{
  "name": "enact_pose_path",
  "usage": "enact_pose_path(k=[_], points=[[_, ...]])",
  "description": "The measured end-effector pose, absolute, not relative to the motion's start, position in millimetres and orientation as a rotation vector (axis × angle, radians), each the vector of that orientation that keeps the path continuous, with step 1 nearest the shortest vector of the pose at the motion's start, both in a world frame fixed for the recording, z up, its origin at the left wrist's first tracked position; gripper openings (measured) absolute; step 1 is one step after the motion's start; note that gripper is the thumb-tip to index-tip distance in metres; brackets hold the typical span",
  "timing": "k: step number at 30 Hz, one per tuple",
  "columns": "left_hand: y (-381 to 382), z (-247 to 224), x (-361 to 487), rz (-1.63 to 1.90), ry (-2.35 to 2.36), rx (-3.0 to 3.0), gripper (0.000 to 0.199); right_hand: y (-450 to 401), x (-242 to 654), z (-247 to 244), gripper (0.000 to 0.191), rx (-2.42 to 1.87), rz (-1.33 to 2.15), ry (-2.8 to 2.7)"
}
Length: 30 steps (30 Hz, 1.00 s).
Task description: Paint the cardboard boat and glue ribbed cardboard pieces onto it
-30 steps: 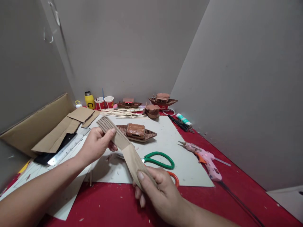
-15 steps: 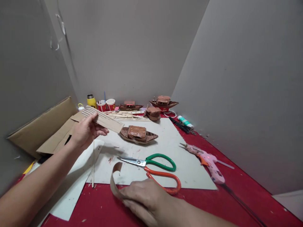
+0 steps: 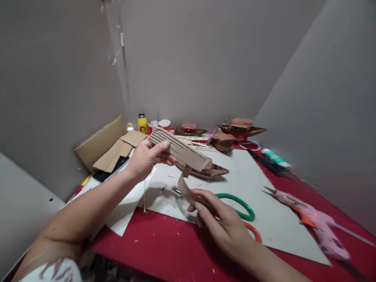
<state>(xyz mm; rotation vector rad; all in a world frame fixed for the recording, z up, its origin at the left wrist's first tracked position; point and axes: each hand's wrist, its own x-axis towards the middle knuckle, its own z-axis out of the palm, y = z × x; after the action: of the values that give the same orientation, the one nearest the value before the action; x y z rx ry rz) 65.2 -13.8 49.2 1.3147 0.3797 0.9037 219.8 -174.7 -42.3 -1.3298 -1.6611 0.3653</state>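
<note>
My left hand (image 3: pixel 149 158) is closed on a flat strip of corrugated cardboard (image 3: pixel 182 150), its ridges showing along the upper edge. Between the thumb and fingers of my right hand (image 3: pixel 219 217) is a thin, curved brown strip (image 3: pixel 185 188), its free end rising just below the cardboard. Behind the cardboard sits a small brown model boat (image 3: pixel 217 171), partly hidden. Scissors with a green handle (image 3: pixel 239 201) and an orange handle (image 3: pixel 253 231) lie under and behind my right hand, which covers much of them.
A pink glue gun (image 3: pixel 315 225) lies at right on the red table (image 3: pixel 164 250), beside white board (image 3: pixel 282 219). Further back are a model boat (image 3: pixel 242 127), thin sticks (image 3: pixel 199 145), paper cups (image 3: pixel 164 124) and a yellow bottle (image 3: pixel 142 123). Folded cardboard (image 3: pixel 100 145) leans at left.
My right hand has lifted the curved strip off the table toward the cardboard in my left hand. The cardboard now overlaps the nearest boat. The view has shifted left.
</note>
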Motion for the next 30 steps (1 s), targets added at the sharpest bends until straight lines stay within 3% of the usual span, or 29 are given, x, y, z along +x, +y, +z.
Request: enact_pose_path(k=[6, 14, 17, 20, 22, 25, 30], points=[[-26, 62, 36, 0.942, 0.47, 1.266, 0.004, -183, 214, -49, 0.04, -1.149, 0.109, -1.953], [-51, 74, 8, 0.961, 0.521, 1.222, 0.005, -212, 131, -30, 0.051, -0.928, 0.055, -2.49], [-62, 69, 6, 0.957, 0.508, 1.208, 0.01, -212, 130, -16, 0.052, -0.883, 0.04, -2.436], [-67, 56, 6, 0.884, 0.448, 1.22, 0.019, -209, 161, -5, 0.022, -1.055, 0.154, -2.046], [-68, 46, 9, 0.796, 0.417, 1.24, 0.023, -207, 186, -1, 0.016, -1.199, 0.219, -1.702], [-68, 35, 20, 0.688, 0.385, 1.272, 0.025, -202, 211, 0, 0.024, -1.332, 0.387, -1.32], [-63, 28, 47, 0.568, 0.349, 1.371, 0.024, -183, 219, 1, 0.041, -1.267, 1.087, -1.161]])
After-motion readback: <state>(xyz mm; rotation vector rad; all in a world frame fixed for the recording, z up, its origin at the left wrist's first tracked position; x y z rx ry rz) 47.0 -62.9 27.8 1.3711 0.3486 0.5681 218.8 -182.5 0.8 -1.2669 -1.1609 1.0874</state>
